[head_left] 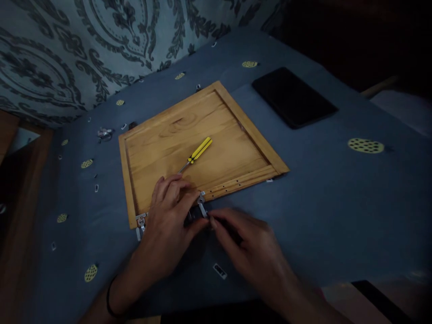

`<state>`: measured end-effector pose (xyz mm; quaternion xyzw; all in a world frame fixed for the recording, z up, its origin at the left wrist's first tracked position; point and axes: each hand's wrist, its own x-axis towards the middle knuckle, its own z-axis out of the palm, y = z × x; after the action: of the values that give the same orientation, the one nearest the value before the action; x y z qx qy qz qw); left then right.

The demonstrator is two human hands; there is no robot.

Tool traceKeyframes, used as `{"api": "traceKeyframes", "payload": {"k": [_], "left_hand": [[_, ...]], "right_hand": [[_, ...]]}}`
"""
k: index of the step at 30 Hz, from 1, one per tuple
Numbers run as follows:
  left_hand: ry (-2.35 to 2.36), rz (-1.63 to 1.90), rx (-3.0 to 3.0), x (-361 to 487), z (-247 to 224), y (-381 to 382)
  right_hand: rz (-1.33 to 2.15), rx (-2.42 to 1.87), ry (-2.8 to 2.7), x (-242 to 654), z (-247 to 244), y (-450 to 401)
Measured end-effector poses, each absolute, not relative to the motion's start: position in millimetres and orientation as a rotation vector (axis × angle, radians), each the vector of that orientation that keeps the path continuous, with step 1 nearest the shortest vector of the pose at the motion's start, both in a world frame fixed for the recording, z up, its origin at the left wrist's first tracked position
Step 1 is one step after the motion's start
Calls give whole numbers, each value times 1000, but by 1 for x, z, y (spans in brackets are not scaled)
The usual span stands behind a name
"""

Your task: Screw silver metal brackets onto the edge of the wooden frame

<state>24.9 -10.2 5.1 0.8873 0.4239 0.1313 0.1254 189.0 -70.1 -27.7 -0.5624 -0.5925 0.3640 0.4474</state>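
A framed wooden panel (189, 135) lies flat, with small holes along its near edge. At that edge my left hand (172, 216) grips a metal hinge (202, 206), its thumb below and its fingers over the wood. My right hand (246, 243) is closed at the hinge's right end, thumb and forefinger pinched together; whatever they hold is too small to make out. Another metal hinge (141, 223) sits at the panel's near left corner. A yellow and black screwdriver (200, 149) rests on the panel, its tip close to my left fingers.
The panel lies on a blue cloth (324, 207) printed with yellow pineapples. A black tablet-like object (293, 96) is at the right behind the panel. Loose metal hardware (104, 133) lies left of the panel. Patterned fabric (124, 31) rises along the back.
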Motion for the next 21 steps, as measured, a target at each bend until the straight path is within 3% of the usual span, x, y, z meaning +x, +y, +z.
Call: {"api": "traceKeyframes", "payload": {"k": [15,21], "left_hand": [[1250,400,2575,25,5,-9],[1258,407,2575,25,5,-8]], "right_hand": [[810,-1383,-1525,190,-29,-71],[422,-1362,-1847,206,-24,-64]]}}
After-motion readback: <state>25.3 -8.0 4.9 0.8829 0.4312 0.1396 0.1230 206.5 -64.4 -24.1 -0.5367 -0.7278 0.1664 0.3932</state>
